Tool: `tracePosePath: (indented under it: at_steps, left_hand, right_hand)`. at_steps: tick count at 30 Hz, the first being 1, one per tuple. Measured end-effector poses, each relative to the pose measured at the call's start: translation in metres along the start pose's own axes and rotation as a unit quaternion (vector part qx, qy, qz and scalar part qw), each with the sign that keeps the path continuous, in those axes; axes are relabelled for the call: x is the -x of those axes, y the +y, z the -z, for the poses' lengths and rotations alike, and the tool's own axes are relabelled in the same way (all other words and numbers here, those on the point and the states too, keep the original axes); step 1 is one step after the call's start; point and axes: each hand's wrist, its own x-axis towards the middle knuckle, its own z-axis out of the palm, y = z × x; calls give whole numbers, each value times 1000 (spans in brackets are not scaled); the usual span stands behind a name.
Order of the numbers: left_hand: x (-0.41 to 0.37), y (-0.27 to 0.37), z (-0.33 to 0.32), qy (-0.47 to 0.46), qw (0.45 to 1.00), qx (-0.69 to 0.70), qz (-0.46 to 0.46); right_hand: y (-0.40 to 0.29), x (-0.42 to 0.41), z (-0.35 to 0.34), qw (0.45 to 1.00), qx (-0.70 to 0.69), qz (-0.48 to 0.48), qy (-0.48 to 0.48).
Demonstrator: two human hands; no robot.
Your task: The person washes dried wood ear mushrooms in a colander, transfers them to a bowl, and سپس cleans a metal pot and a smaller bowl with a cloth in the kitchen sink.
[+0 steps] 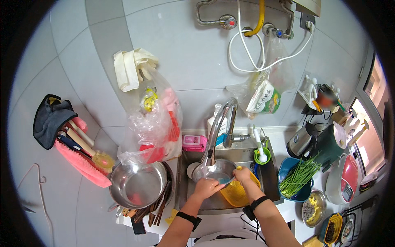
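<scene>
A shallow stainless steel bowl (226, 168) is held tilted under the spout of a chrome gooseneck faucet (219, 120), over the steel sink (193, 202). My left hand (207, 187) grips the bowl's near rim. At the right rim is my right hand (243, 176), its fingers closed around a yellow cloth-like piece (239, 168) that is mostly hidden. Some water seems to lie in the bowl. Below my right hand, a yellow plastic colander basket (236, 194) rests in the sink.
Left of the sink stands a large steel pot (142, 185), with chopsticks (159, 208) beside it. To the right are a blue basin (282, 173) of green chives (301, 177), an electric kettle (299, 143) and a metal bowl of food (314, 208). Plastic bags (154, 123) hang above the pot.
</scene>
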Motion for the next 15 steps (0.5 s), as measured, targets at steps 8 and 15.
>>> tracePosePath:
  at_steps: [8,15]
  left_hand:
    - [1,-15,-35,241,901,138,334]
    - [-4,-51,-84,82,391,742,539]
  right_hand:
    - [19,14,14,972,-100,125,172]
    - [3,23,30,965,-24,195,174]
